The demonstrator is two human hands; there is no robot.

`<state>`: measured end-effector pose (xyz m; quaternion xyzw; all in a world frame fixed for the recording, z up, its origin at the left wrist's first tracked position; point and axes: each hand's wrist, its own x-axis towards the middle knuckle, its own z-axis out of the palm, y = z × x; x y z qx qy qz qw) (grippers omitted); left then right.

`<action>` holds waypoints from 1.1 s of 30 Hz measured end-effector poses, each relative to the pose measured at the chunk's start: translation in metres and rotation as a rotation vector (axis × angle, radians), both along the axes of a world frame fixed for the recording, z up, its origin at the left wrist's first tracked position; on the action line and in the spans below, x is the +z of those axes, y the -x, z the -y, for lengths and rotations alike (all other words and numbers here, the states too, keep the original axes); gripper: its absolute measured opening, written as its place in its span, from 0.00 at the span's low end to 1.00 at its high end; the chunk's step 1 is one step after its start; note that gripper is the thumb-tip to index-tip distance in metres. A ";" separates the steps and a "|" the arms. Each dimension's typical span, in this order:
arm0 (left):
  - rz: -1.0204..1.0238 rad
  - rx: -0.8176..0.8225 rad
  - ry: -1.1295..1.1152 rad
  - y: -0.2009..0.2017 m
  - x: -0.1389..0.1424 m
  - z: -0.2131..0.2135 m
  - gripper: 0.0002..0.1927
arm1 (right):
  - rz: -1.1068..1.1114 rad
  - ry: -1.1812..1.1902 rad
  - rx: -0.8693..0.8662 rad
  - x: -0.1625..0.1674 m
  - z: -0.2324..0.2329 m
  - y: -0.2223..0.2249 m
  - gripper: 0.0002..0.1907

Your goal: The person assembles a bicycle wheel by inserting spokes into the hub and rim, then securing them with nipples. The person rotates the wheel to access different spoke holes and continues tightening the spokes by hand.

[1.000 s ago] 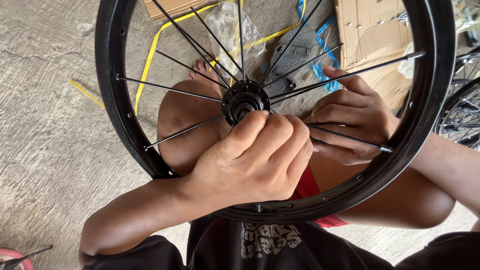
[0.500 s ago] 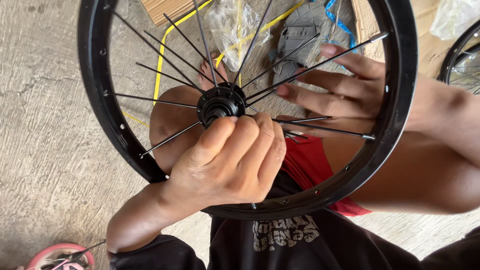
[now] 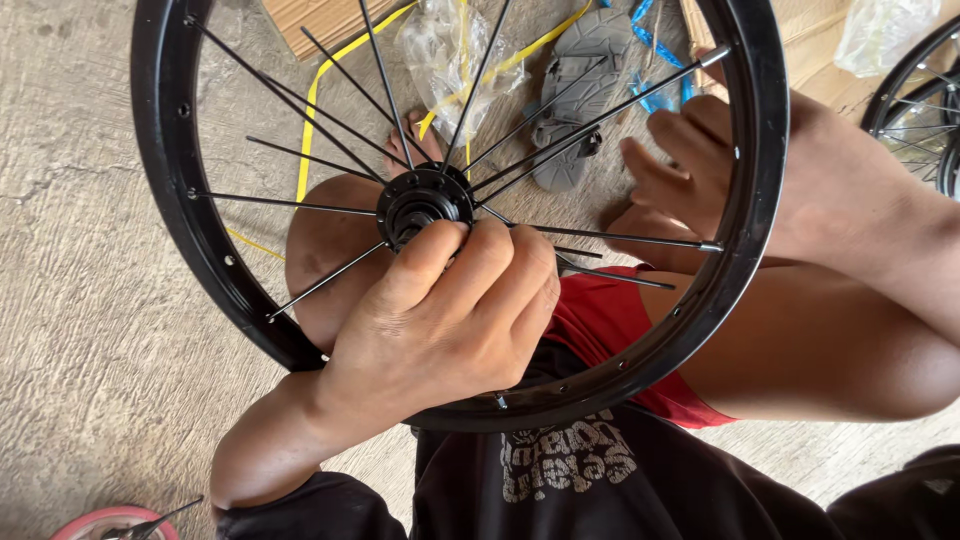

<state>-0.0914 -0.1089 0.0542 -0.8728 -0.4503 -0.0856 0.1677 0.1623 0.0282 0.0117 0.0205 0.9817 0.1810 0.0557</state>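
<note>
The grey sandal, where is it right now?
In the head view, the grey sandal lies on the concrete floor at upper centre, behind the spokes, beside the clear plastic bag.

bicycle workshop floor: bare concrete (image 3: 80, 300), spoked rims (image 3: 760, 200), cardboard (image 3: 320, 15)

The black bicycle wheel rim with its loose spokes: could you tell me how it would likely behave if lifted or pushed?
The rim looks like a stiff hoop, probably light, being only partly laced. Several spokes end short of the rim and would likely swing and rattle at the hub, which the left hand steadies. Round and thin, it would probably roll or topple if released; the right hand reaches behind it.
</note>
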 end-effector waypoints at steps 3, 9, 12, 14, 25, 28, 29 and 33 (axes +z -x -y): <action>0.005 -0.004 -0.039 -0.003 0.005 -0.004 0.06 | -0.151 0.307 0.012 0.002 -0.001 0.006 0.24; 0.117 -0.109 0.129 -0.012 0.004 -0.004 0.06 | -0.101 1.055 -0.136 -0.002 0.001 0.001 0.17; 0.219 -0.217 0.295 -0.024 -0.003 0.002 0.08 | -0.003 1.078 -0.144 -0.007 0.000 -0.009 0.17; 0.319 -0.294 0.468 -0.029 -0.006 0.007 0.11 | 0.034 1.039 -0.138 -0.009 0.000 -0.013 0.19; 0.399 -0.111 0.350 -0.051 -0.007 0.005 0.18 | 0.006 1.102 -0.168 0.012 0.001 -0.015 0.14; 0.394 -0.097 0.352 -0.054 -0.008 0.008 0.14 | 0.074 1.152 -0.243 0.013 -0.003 -0.011 0.14; 0.394 -0.090 0.347 -0.055 -0.008 0.009 0.13 | 0.077 1.153 -0.254 0.010 -0.004 -0.009 0.14; 0.405 -0.164 0.443 -0.059 -0.013 0.012 0.12 | 0.035 1.184 -0.304 0.001 -0.018 -0.017 0.13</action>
